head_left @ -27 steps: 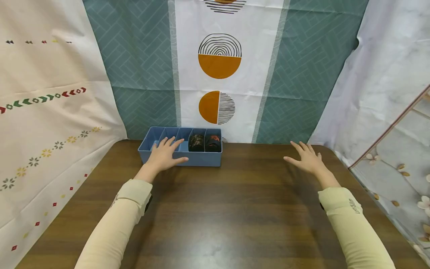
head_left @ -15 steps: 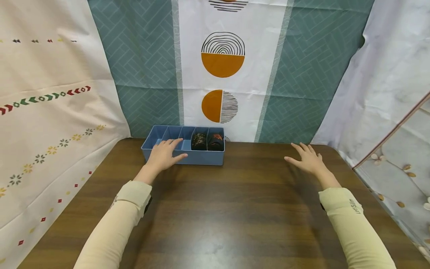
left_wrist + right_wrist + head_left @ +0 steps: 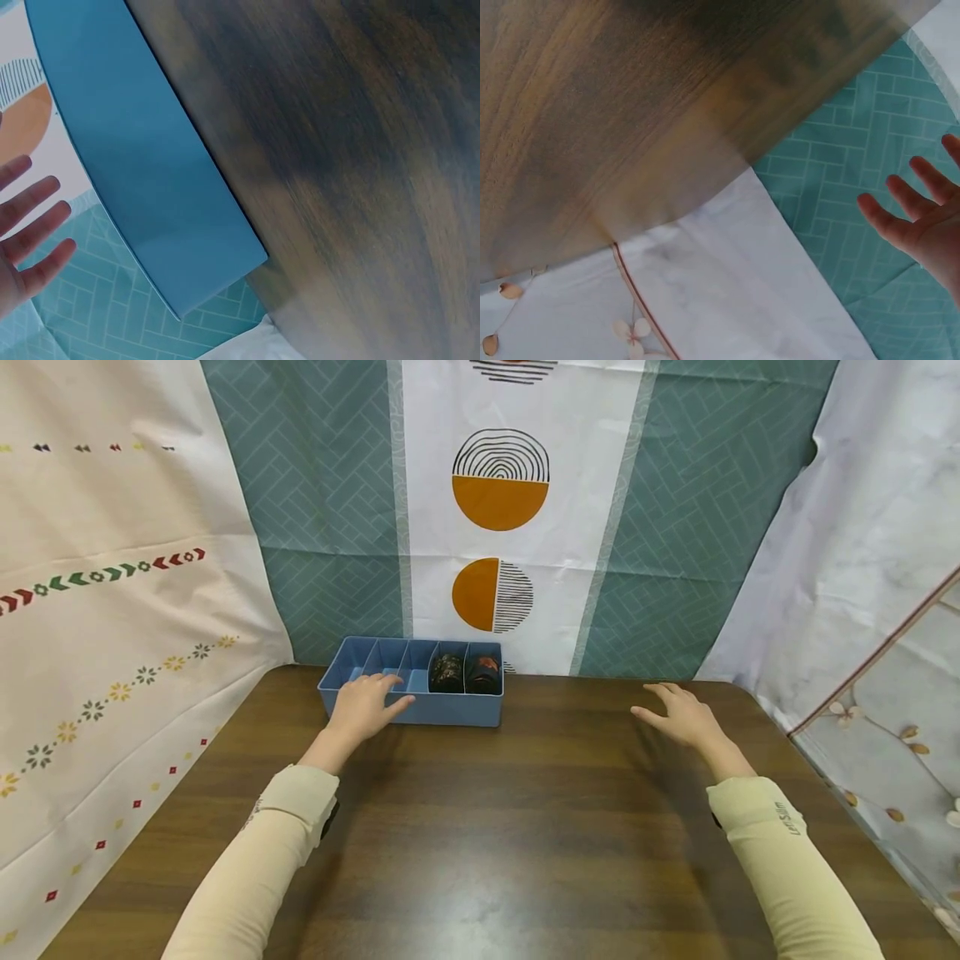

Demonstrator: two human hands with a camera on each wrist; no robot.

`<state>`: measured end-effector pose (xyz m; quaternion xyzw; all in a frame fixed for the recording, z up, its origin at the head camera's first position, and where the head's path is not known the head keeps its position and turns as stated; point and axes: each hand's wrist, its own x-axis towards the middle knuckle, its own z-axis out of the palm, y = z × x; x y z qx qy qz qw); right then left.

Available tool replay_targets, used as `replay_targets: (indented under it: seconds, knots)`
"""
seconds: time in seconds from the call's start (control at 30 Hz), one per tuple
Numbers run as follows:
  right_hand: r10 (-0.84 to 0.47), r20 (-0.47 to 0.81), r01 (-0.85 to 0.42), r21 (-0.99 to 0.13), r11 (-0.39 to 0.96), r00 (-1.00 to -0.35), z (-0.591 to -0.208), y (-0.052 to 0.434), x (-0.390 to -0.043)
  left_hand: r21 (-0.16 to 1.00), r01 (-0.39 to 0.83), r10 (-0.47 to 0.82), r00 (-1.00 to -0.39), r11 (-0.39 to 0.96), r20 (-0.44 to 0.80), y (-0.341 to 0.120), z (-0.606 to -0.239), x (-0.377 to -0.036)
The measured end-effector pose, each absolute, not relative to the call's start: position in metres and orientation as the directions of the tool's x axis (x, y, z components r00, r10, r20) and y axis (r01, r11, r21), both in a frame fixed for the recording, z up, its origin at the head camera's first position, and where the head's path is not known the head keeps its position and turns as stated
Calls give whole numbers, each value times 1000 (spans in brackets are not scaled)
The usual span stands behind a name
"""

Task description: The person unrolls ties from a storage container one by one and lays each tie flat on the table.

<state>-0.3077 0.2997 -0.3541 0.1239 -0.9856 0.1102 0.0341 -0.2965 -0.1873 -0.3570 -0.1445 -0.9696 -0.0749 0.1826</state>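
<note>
A blue divided storage box [image 3: 450, 710] stands at the back of the table, left of centre. Two dark rolled items sit in its two right-hand compartments: one with a gold-brown pattern [image 3: 447, 673], the other with a red-orange motif [image 3: 483, 674]. My left hand [image 3: 362, 706] hovers at the front left of the box, fingers spread and relaxed, overlapping its front wall in the head view. In the left wrist view the fingers [image 3: 37, 229] hold nothing. My right hand [image 3: 684, 717] is held over the back right of the table, fingers relaxed and holding nothing.
The brown wooden table [image 3: 480, 827] has rounded back corners. A green and white patterned cloth [image 3: 322, 527] hangs right behind the box. Cream cloth [image 3: 135, 635] lines the left side and a white floral cloth [image 3: 862, 610] the right.
The head view has shifted slightly, so the box appears a little further right and higher. The fingers of both hands have lowered and bent slightly. The box and its contents stay as they were.
</note>
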Motion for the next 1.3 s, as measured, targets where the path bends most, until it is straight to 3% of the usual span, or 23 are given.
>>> replay_targets:
  seconds: [0.3,0.8,1.3]
  knots:
    - [-285,177,-324,-256,911,-942,-352,287,-301,83,333,264,-857,939,443,-193,-356,-289]
    - [-355,238,-417,-312,854,-904,-353,251,-302,93,314,236,-849,945,473,-205,-358,-290]
    - [-379,237,-445,-389,806,-894,-356,228,-306,104,261,193,-882,960,430,-217,-361,-291]
